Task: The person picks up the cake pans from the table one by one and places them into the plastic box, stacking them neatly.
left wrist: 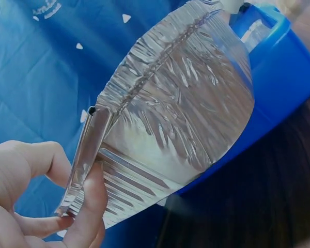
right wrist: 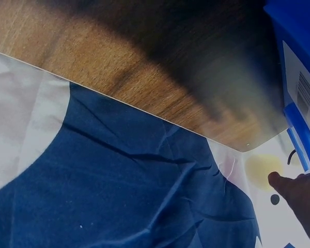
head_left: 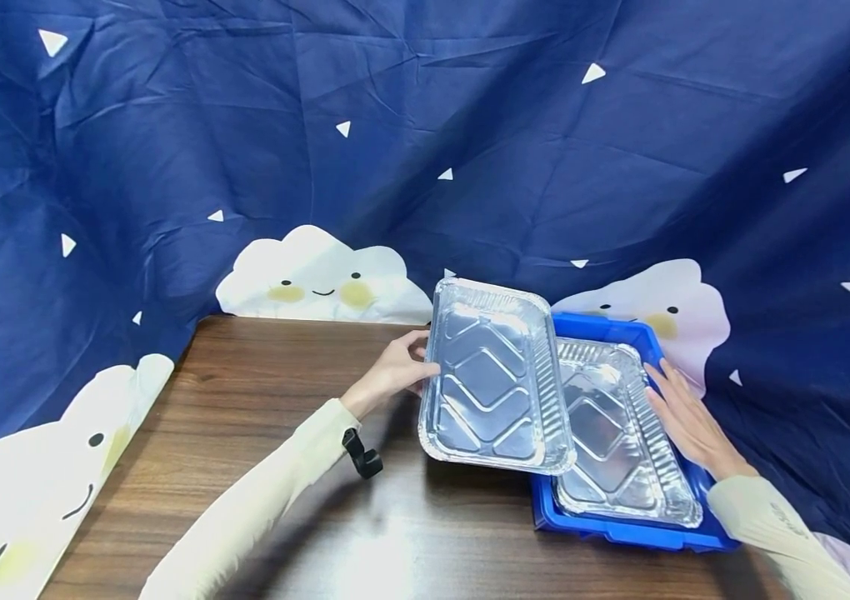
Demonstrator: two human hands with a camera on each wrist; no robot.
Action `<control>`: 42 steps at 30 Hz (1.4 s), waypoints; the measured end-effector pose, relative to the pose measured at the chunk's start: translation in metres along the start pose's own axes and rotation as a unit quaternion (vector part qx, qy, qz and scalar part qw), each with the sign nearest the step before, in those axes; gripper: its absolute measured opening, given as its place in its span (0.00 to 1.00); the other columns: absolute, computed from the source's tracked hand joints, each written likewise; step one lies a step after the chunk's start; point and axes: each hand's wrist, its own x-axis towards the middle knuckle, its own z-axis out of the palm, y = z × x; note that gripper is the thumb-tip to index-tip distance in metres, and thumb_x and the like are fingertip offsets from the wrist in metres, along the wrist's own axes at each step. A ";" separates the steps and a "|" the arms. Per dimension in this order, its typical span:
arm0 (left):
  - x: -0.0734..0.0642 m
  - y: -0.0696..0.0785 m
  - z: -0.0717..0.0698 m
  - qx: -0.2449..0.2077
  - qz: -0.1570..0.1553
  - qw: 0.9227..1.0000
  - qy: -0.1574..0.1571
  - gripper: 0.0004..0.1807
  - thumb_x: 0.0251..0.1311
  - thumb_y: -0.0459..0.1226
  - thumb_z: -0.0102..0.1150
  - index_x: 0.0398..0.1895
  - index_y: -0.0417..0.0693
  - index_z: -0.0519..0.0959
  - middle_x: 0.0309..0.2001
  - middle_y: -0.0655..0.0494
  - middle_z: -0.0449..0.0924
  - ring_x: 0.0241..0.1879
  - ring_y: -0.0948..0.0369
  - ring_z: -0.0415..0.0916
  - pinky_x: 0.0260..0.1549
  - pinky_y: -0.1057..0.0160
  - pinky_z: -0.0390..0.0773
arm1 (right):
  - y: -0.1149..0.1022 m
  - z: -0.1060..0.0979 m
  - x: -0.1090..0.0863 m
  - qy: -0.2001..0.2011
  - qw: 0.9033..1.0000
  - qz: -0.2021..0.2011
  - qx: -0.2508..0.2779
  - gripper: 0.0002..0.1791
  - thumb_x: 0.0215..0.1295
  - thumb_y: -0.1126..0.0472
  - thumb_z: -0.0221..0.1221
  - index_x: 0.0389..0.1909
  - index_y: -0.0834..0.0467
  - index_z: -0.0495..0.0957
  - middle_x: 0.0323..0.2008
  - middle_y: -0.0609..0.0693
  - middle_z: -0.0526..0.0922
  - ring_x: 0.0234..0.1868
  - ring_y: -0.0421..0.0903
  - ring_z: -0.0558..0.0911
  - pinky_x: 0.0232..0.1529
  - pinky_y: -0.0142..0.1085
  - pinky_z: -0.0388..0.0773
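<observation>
My left hand (head_left: 397,367) pinches the left rim of a rectangular foil tray (head_left: 487,375), thumb on the inner side. In the left wrist view the fingers grip the rolled edge of this foil tray (left wrist: 170,93), whose crinkled outside faces the camera. It is held up, tilted, its right side overlapping a blue plastic bin (head_left: 605,530). Inside the bin lies another foil tray (head_left: 612,433), partly hidden by the raised one. My right hand (head_left: 691,421) is at the bin's right side, fingers extended near its rim. Only a dark fingertip portion of the right hand (right wrist: 299,199) appears in the right wrist view.
Everything stands on a brown wooden table (head_left: 275,400), the bin at its right end. Behind and beside it hangs a dark blue cloth (head_left: 395,100) with white clouds and triangles. A barcode label (right wrist: 305,93) is on the bin's outer wall.
</observation>
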 end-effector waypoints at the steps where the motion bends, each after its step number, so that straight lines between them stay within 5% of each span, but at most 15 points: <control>1: 0.000 0.001 0.001 -0.001 0.000 1.000 -0.002 0.41 0.57 0.24 0.63 0.78 0.37 0.66 0.40 0.49 0.77 0.21 0.61 0.77 0.19 0.64 0.84 | 0.000 0.000 0.000 -0.001 1.000 0.001 0.000 0.36 0.88 0.49 0.40 0.86 0.60 0.44 0.84 0.66 0.36 0.82 0.71 0.35 0.74 0.77 0.35; 21: 0.011 0.028 0.037 0.016 0.003 0.999 -0.045 0.39 0.58 0.25 0.62 0.77 0.33 0.65 0.36 0.52 0.74 0.23 0.63 0.76 0.21 0.64 0.86 | 0.001 0.001 0.000 0.009 1.000 -0.014 0.002 0.34 0.88 0.51 0.39 0.85 0.63 0.47 0.84 0.67 0.38 0.82 0.71 0.37 0.75 0.76 0.37; 30: 0.019 0.028 0.070 0.012 -0.010 0.999 -0.043 0.37 0.58 0.24 0.65 0.74 0.35 0.69 0.36 0.52 0.75 0.19 0.62 0.76 0.27 0.52 0.90 | 0.002 0.002 0.000 0.013 1.000 -0.019 0.002 0.33 0.88 0.52 0.38 0.85 0.63 0.47 0.84 0.68 0.39 0.82 0.71 0.38 0.75 0.75 0.36; 37: 0.024 0.024 0.098 -0.008 -0.020 0.999 -0.032 0.37 0.55 0.22 0.64 0.72 0.33 0.70 0.32 0.52 0.74 0.18 0.62 0.74 0.15 0.64 0.84 | 0.003 0.002 -0.001 0.017 0.999 -0.029 0.006 0.33 0.88 0.52 0.37 0.84 0.64 0.48 0.83 0.69 0.40 0.82 0.71 0.38 0.77 0.73 0.35; 42: 0.027 0.023 0.117 -0.006 -0.019 0.999 -0.041 0.35 0.56 0.23 0.65 0.71 0.32 0.70 0.28 0.53 0.76 0.18 0.62 0.75 0.17 0.61 0.86 | 0.004 0.001 0.000 0.025 0.999 -0.038 0.008 0.33 0.88 0.53 0.37 0.83 0.67 0.50 0.83 0.70 0.41 0.82 0.71 0.39 0.77 0.73 0.37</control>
